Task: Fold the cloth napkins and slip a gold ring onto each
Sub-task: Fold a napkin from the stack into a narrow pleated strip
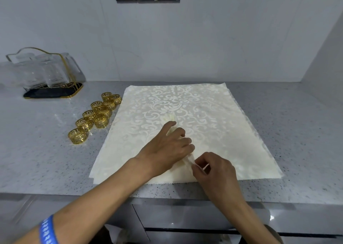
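Both hands — left hand point(167, 147), right hand point(213, 167) — pinch a gathered napkin point(187, 159) beside gold rings point(94, 115).

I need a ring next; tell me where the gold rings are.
In the head view, the gold rings sit clustered on the counter, left of the napkin, near the glass rack.

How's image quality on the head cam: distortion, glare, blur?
Head view: wide-angle bend, the counter edge and wall lines curve. Light is soft and even, with faint shadows under the hands; small glare spots on the cabinet front. The napkin pattern and gold rings read clearly; the glass rack at far left looks smeared and soft.
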Demonstrator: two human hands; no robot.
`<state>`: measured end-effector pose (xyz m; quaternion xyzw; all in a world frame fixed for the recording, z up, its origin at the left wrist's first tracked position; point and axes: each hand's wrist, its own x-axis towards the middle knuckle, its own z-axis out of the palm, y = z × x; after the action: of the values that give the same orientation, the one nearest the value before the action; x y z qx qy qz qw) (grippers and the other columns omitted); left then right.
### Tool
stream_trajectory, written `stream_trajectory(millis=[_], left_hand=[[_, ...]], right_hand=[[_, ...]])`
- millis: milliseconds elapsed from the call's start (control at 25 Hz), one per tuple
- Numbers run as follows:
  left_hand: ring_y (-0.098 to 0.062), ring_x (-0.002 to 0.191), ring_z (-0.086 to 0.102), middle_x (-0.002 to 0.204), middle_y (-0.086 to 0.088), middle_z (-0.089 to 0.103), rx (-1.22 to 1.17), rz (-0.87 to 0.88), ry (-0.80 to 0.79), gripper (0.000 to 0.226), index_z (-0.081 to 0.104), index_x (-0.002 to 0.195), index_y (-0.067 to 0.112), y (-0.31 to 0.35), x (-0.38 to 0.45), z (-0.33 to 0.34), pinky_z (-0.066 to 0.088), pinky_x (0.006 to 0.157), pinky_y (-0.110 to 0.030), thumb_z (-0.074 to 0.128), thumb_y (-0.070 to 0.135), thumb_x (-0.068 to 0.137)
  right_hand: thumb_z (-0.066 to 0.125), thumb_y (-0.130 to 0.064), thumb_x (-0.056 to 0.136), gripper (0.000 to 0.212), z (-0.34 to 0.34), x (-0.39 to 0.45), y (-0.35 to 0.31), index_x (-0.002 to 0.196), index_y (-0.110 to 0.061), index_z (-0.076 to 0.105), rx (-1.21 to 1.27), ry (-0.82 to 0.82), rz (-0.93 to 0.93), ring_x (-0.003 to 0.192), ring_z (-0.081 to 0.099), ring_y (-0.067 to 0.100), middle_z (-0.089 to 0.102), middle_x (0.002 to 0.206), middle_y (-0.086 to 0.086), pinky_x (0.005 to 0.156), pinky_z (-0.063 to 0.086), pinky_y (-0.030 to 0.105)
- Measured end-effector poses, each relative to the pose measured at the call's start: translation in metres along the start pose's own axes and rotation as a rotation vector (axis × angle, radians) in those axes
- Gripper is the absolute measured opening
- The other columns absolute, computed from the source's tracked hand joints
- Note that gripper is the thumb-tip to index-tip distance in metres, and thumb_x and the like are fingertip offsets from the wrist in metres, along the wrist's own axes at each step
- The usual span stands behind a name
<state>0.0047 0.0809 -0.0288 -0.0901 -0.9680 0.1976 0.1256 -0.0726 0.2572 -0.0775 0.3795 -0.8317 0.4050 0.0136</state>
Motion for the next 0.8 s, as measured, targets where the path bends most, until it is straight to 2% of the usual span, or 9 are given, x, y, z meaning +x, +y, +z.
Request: stream_trajectory(millis=[80,200,320,360,440,560,640,720,800], left_hand=[[-0.027,0.116,0.052,0.128,-0.003,0.059,-0.084,-0.152,0.054,0.064,0.059,0.121,0.021,0.005,-0.015,0.007,0.029,0.105,-0.049,0.083,0.016,0.062],[-0.021,0.110,0.053,0.121,0.006,0.057,-0.327,-0.517,0.180,0.045,0.054,0.119,0.026,0.020,-0.041,0.009,0.032,0.090,-0.035,0.071,0.028,0.077],[-0.015,0.112,0.050,0.119,0.014,0.059,-0.633,-0.820,0.166,0.030,0.054,0.121,0.027,0.018,-0.039,0.012,0.033,0.090,-0.032,0.060,0.029,0.092],[-0.014,0.114,0.049,0.121,0.015,0.058,-0.729,-0.835,0.174,0.031,0.053,0.124,0.027,0.014,-0.034,0.015,0.036,0.093,-0.033,0.059,0.028,0.094],[-0.009,0.115,0.049,0.120,0.018,0.055,-0.898,-0.820,0.205,0.034,0.052,0.127,0.029,0.003,-0.022,0.019,0.040,0.092,-0.027,0.059,0.022,0.094],[0.000,0.104,0.053,0.112,0.019,0.060,-1.079,-0.798,0.202,0.040,0.058,0.120,0.033,-0.006,-0.008,0.023,0.037,0.079,-0.010,0.067,0.013,0.087],[0.001,0.092,0.055,0.099,0.018,0.062,-1.111,-0.792,0.221,0.037,0.064,0.109,0.034,-0.012,-0.004,0.024,0.038,0.074,-0.008,0.072,0.011,0.081],[-0.003,0.082,0.056,0.086,0.014,0.064,-1.071,-0.796,0.272,0.027,0.069,0.093,0.032,-0.019,-0.006,0.025,0.042,0.072,-0.015,0.076,0.011,0.078],[-0.003,0.078,0.057,0.077,0.014,0.066,-0.997,-0.809,0.279,0.020,0.068,0.078,0.033,-0.021,-0.013,0.026,0.040,0.068,-0.018,0.078,0.015,0.078]], right_hand=[[0.073,-0.029,0.083,0.013,0.004,-0.008,-0.007,0.077,-0.025,0.063,0.018,0.001,0.029,0.069,0.058,0.007,0.061,0.071,-0.015,0.059,0.045,0.019],[0.066,-0.045,0.087,0.018,-0.002,-0.007,-0.016,0.081,-0.029,0.063,0.004,-0.001,0.031,0.065,0.059,0.004,0.062,0.075,-0.017,0.059,0.049,0.025],[0.062,-0.030,0.093,0.010,-0.011,0.027,-0.019,0.086,-0.025,0.067,0.109,0.027,0.060,0.069,0.061,0.002,0.067,0.080,-0.016,0.064,0.052,0.028],[0.061,-0.022,0.094,0.008,-0.012,0.044,-0.017,0.093,-0.024,0.068,0.125,0.011,0.063,0.073,0.062,0.002,0.069,0.087,-0.015,0.069,0.052,0.027],[0.057,-0.008,0.092,0.027,-0.011,0.077,-0.015,0.113,-0.023,0.065,0.153,-0.148,0.069,0.082,0.062,0.003,0.069,0.107,-0.010,0.077,0.049,0.024],[0.058,0.004,0.082,0.045,-0.004,0.100,-0.017,0.118,-0.023,0.062,0.357,-0.409,0.093,0.070,0.060,0.006,0.066,0.116,-0.005,0.071,0.048,0.024],[0.066,0.005,0.078,0.042,-0.003,0.105,-0.015,0.110,-0.023,0.064,0.424,-0.407,0.092,0.068,0.057,0.011,0.066,0.104,-0.003,0.068,0.050,0.026],[0.072,0.004,0.076,0.032,-0.005,0.104,-0.009,0.097,-0.019,0.067,0.445,-0.333,0.071,0.063,0.052,0.013,0.061,0.082,0.000,0.065,0.048,0.028],[0.077,-0.003,0.077,0.016,-0.007,0.097,0.001,0.082,-0.015,0.068,0.399,-0.244,0.057,0.054,0.045,0.008,0.052,0.059,-0.006,0.058,0.041,0.021]])
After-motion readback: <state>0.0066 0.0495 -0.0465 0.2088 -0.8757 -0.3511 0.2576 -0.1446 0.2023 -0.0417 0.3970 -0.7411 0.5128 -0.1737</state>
